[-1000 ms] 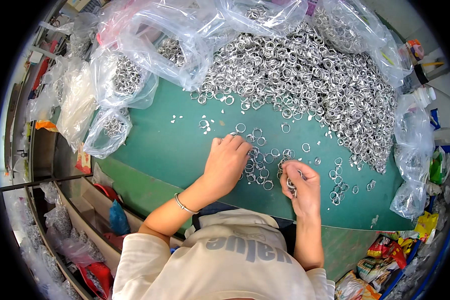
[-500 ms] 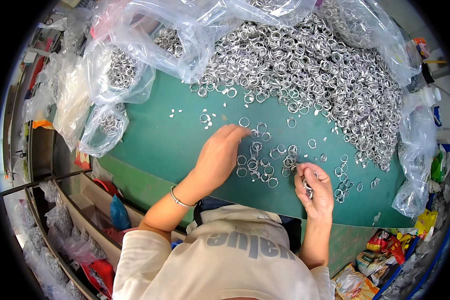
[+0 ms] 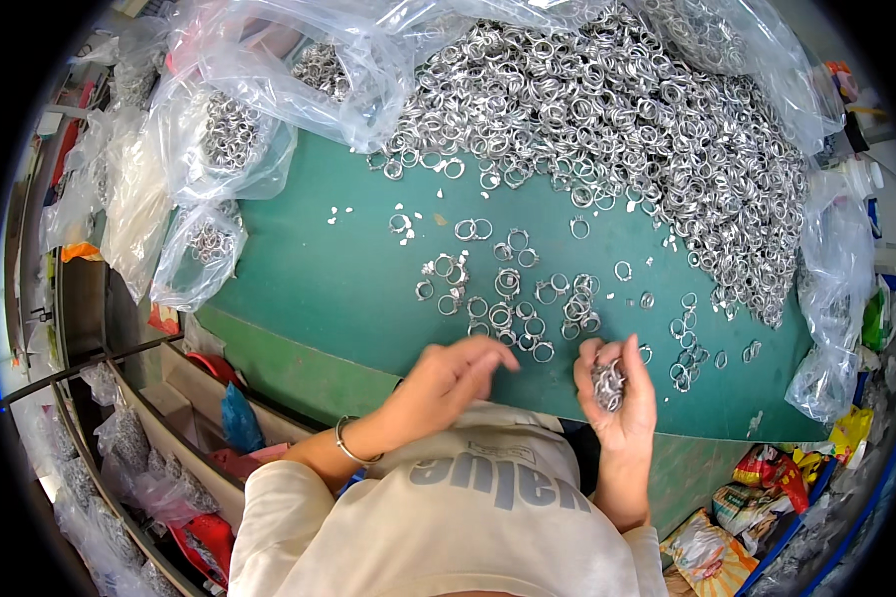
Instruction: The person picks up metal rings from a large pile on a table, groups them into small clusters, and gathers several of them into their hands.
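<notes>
My right hand (image 3: 622, 406) is raised at the table's near edge, palm turned up. Its fingers curl round a cluster of metal rings (image 3: 607, 386) lying in the palm. To its left, my left hand (image 3: 450, 383) hovers by the near edge, fingers loosely bent and the index finger reaching right; nothing shows in it. Just beyond that hand, small groups of loose silver-coloured rings (image 3: 503, 316) lie on the green tabletop (image 3: 319, 249). More loose rings (image 3: 682, 373) lie right of my right hand.
A large heap of rings (image 3: 607, 109) covers the far right of the table. Clear plastic bags of rings (image 3: 231, 139) stand at the far left, and a crumpled plastic bag (image 3: 828, 298) hangs along the right edge. Small white chips (image 3: 403, 227) are scattered midway. Compartments (image 3: 169, 408) line the lower left.
My left hand has drawn back toward me from the loose rings, uncovering a group at the left. My right hand has turned palm up, so the rings in it show.
</notes>
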### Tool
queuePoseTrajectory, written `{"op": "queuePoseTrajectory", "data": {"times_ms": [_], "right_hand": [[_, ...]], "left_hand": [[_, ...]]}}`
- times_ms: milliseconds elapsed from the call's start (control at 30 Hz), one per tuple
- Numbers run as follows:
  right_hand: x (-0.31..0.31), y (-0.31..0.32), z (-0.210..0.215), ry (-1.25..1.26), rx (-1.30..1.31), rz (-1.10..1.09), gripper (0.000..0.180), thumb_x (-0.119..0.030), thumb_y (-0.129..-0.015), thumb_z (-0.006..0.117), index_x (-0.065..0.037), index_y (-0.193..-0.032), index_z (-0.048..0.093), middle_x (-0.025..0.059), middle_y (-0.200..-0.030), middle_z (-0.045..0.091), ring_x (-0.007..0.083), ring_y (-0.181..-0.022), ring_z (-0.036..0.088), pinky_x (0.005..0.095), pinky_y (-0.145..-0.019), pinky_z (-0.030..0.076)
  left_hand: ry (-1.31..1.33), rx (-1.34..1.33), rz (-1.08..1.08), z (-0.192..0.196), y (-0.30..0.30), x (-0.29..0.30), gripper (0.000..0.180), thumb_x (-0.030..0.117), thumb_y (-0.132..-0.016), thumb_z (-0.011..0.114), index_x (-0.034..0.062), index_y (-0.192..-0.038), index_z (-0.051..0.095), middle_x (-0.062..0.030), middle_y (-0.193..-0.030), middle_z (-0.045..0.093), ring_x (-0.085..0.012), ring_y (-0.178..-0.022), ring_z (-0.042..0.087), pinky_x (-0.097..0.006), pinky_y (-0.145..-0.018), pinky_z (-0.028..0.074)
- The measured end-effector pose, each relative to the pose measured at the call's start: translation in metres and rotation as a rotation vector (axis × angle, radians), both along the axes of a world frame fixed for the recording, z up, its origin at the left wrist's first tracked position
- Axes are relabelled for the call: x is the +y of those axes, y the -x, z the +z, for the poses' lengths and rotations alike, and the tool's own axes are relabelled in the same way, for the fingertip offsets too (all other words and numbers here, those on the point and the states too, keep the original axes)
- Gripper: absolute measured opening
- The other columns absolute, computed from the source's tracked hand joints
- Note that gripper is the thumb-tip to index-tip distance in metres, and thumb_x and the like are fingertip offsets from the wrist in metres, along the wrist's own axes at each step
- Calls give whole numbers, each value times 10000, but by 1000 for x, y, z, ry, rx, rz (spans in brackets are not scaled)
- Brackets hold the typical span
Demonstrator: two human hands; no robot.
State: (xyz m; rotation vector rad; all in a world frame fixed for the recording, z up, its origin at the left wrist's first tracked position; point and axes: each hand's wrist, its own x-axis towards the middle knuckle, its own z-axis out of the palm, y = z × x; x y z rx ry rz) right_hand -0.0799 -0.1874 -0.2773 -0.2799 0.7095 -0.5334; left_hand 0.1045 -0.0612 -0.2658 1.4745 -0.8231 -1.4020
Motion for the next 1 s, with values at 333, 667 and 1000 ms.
{"op": "queuePoseTrajectory", "data": {"times_ms": [333,667,1000], "right_hand": [[31,-32,7,1809,376,133,210,-52,-654,753,8,-794,608,94,-859,580,205,-614,565,287,-490,453],[31,-44,22,2069,555,139,183,-45,-704,658,-8,-878,618,109,-921,585,289,-861,566,397,-742,437],[20,-50,34,1910,340,-39,168,27,-733,600,-6,-890,650,107,-865,588,282,-761,552,381,-705,442]], "left_hand": [[-440,1122,185,-2,34,-20,362,271,-991,367,-5,-1169,518,-118,-1159,569,-193,-1012,586,-335,-893,480],[-70,1583,335,-9,42,-33,379,338,-984,376,26,-1104,553,-96,-1075,599,-186,-1038,558,-301,-920,445],[-200,1436,477,0,30,-47,286,322,-971,452,57,-1031,542,-34,-869,535,-128,-742,521,-235,-605,449]]}}
